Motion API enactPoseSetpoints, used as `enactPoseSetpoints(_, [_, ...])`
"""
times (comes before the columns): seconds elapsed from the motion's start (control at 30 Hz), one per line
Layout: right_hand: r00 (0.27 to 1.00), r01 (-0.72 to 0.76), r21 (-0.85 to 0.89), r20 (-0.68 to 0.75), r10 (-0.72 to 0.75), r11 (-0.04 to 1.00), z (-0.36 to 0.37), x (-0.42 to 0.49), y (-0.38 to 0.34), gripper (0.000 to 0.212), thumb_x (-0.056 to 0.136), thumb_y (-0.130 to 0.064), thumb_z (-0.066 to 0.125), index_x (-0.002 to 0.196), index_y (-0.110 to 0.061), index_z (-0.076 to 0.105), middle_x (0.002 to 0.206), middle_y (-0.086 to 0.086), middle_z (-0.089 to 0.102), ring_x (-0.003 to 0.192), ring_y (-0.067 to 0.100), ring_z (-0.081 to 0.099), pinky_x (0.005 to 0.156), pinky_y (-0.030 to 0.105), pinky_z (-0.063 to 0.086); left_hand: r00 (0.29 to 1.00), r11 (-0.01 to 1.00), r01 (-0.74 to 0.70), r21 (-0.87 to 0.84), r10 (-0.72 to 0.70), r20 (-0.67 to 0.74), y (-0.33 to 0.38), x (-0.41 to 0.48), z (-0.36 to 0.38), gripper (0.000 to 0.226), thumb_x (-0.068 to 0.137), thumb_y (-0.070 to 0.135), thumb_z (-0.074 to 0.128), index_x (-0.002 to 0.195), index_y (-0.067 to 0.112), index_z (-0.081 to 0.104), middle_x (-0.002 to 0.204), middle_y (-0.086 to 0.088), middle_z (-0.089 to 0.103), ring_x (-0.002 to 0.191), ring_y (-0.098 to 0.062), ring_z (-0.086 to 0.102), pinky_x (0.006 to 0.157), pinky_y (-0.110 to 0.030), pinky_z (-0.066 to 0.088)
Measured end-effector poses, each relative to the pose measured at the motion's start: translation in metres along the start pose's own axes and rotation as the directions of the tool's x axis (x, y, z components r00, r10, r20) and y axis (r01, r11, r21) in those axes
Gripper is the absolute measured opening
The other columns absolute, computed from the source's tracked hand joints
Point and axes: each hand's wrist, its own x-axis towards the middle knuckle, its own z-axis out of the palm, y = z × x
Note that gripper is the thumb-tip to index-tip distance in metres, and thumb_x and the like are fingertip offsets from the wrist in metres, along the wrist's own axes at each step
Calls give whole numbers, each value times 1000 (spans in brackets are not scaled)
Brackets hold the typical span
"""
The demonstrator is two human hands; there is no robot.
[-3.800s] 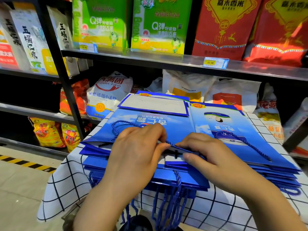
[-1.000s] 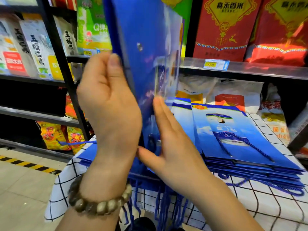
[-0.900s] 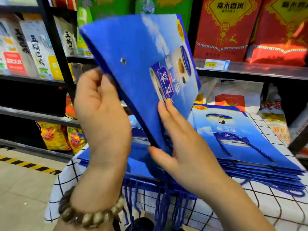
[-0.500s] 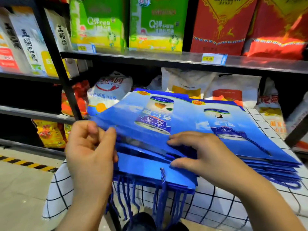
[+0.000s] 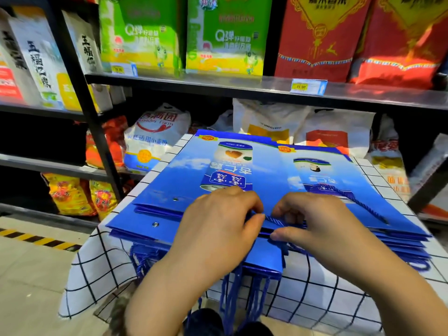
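Two stacks of folded-flat blue bags (image 5: 358, 190) on checked cloth (image 5: 101, 263); pinching cord handle (image 5: 274, 220) of top bag (image 5: 194, 180) with left hand (image 5: 218, 229) and right hand (image 5: 317, 221).

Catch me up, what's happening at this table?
A person is working bare-handed on a stack of flat blue paper bags lying on a table with a checked cloth, in front of shop shelves. The left hand and right hand meet at the near edge of the top bag, both pinching its blue cord handle. A second stack of the same bags lies beside it to the right, untouched.
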Motion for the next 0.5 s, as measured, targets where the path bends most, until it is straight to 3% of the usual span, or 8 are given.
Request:
enactPoseSetpoints(0.13, [998,-45,232,50,34,972,-10,5,-6,25,66,-14,79,74,-29,61,55,-5,52,50,2,46,48,14,36,1000,999,6,-40,-6,2,-2,1,-1,30,81,48,36,92,33,60,96,12,60,92,-5,50,74,-26,40])
enactPoseSetpoints(0.3, [988,-144,556,129,86,818,-26,14,-8,26,67,2,72,80,-18,64,53,-2,56,40,10,46,37,17,37,997,981,-44,-191,31,-68,-2,2,-5,16,80,40,46,81,30,58,82,10,60,80,-8,54,70,-35,46])
enactPoseSetpoints(0.4, [990,-137,588,74,116,797,-29,18,-10,19,73,-1,68,82,-15,60,50,0,57,35,11,45,33,18,33,996,954,-91,-286,81,-45,3,1,-1,23,76,51,47,78,30,55,80,10,58,77,-7,55,69,-35,48])
enactPoseSetpoints(0.5, [989,-102,605,-24,146,790,-28,22,-13,15,76,-6,67,83,-14,56,42,1,50,32,14,42,31,16,28,989,956,-120,-266,92,-115,9,0,6,32,69,59,52,67,27,59,85,14,55,76,-3,54,69,-29,46])
